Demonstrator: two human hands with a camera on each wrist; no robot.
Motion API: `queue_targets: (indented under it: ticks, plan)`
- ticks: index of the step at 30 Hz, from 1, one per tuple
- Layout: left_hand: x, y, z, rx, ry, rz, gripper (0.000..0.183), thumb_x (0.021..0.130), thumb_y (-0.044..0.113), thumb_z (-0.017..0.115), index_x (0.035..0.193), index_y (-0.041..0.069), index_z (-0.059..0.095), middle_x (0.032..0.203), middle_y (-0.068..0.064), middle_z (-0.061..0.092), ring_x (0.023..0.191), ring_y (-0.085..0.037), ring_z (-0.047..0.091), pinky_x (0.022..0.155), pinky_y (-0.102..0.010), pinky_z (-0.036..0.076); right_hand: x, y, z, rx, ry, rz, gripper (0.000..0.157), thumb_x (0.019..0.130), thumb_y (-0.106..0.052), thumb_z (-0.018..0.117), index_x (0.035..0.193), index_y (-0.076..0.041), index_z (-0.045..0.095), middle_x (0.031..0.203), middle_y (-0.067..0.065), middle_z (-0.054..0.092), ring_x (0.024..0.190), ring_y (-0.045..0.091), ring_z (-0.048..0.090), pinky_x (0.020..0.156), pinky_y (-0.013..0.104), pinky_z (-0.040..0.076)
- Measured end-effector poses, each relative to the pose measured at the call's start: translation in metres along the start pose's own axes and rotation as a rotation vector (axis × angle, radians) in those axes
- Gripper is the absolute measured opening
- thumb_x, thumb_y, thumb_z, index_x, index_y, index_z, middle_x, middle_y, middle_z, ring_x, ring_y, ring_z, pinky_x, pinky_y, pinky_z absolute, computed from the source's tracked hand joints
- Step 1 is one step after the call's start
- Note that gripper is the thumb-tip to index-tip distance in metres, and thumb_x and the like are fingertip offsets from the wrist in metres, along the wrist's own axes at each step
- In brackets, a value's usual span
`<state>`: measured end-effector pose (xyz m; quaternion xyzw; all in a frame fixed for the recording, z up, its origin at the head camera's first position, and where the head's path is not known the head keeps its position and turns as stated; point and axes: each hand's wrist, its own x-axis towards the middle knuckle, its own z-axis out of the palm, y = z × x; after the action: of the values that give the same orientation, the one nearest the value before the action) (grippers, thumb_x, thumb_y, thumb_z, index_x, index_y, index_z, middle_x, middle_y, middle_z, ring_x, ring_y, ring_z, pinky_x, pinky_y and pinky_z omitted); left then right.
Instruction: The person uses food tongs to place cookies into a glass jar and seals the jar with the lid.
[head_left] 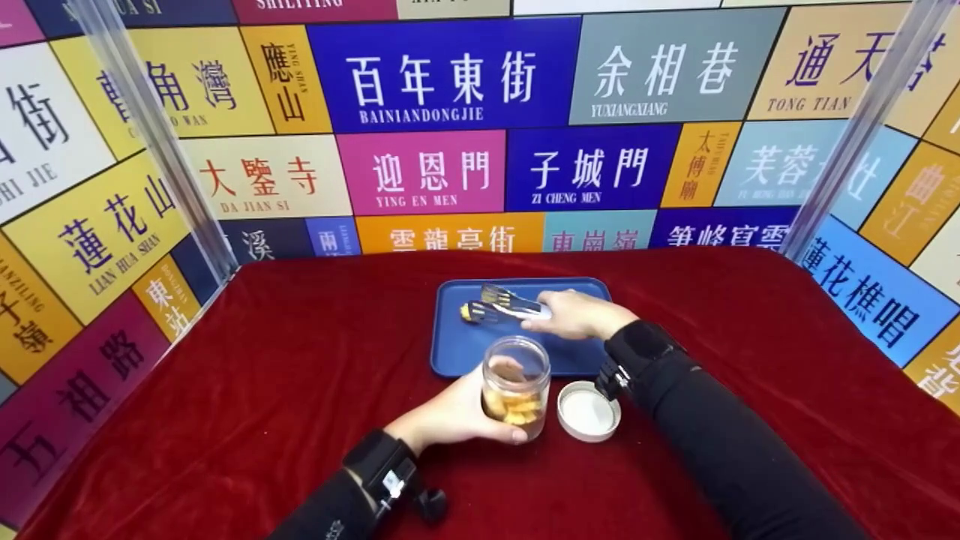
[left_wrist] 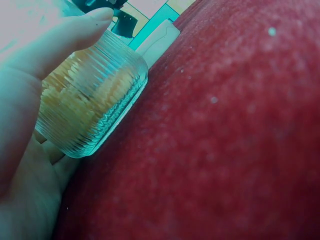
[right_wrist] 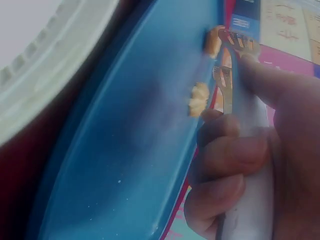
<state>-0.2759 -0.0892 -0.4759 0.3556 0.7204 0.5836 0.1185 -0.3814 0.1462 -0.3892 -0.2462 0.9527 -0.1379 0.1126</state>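
Observation:
My left hand (head_left: 469,412) grips an uncapped glass jar (head_left: 517,386) by its side, the thumb across the front. Ridged pale-yellow biscuits (left_wrist: 82,95) fill its lower part, seen through the ribbed glass in the left wrist view. With my right hand (head_left: 574,313) I hold tongs (head_left: 525,307) by their white handle (right_wrist: 252,200), over the blue tray (head_left: 450,352). Their slotted metal heads stand apart. One biscuit (right_wrist: 215,42) shows right at the tong tips, and another biscuit (right_wrist: 198,100) is lower, beside the nearer head.
Just right of the jar, a round white lid (head_left: 589,412) lies inside up on the red cloth (head_left: 322,337). Small crumbs (right_wrist: 119,181) dot the tray. Clear posts (head_left: 847,142) rise at the table's back corners, before a wall of coloured sign panels (head_left: 442,75).

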Motion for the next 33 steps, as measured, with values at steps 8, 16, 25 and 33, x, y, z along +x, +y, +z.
queue_targets:
  ticks: [8,16,25,33]
  plan:
    - [0.000,-0.001,0.000,-0.009,0.000,0.015,0.080,0.078,0.012,0.095,0.145,0.017,0.052,0.132,-0.001,0.070,0.124,-0.021,0.067,0.115,-0.037,0.047,0.013,-0.007,0.007,-0.022,-0.027,0.013,0.070,0.105,-0.053,0.061,0.149,0.001,0.053,0.144,0.023,0.062,0.133,0.038,0.059,0.112,0.054,0.047]
    - [0.000,0.000,-0.001,0.001,-0.006,-0.002,0.082,0.078,0.012,0.095,0.147,0.019,0.050,0.133,0.001,0.070,0.125,-0.019,0.067,0.115,-0.036,0.047,0.023,-0.019,0.011,-0.048,-0.034,0.039,0.078,0.105,-0.053,0.060,0.159,0.001,0.043,0.156,0.025,0.053,0.145,0.040,0.050,0.121,0.055,0.039]
    - [0.000,0.001,-0.002,0.033,-0.004,0.008,0.084,0.079,0.013,0.096,0.149,0.014,0.049,0.133,0.000,0.070,0.125,-0.018,0.066,0.115,-0.035,0.047,0.023,-0.021,0.011,-0.073,-0.049,0.061,0.078,0.105,-0.052,0.061,0.165,-0.007,0.037,0.163,0.020,0.047,0.150,0.037,0.045,0.124,0.055,0.036]
    - [0.000,0.000,-0.001,0.031,-0.001,-0.024,0.087,0.078,0.012,0.096,0.151,0.004,0.047,0.132,0.000,0.070,0.124,-0.017,0.066,0.115,-0.033,0.047,0.016,-0.017,0.007,-0.147,-0.037,-0.025,0.071,0.108,-0.047,0.059,0.162,-0.003,0.042,0.158,0.024,0.051,0.147,0.040,0.048,0.122,0.056,0.038]
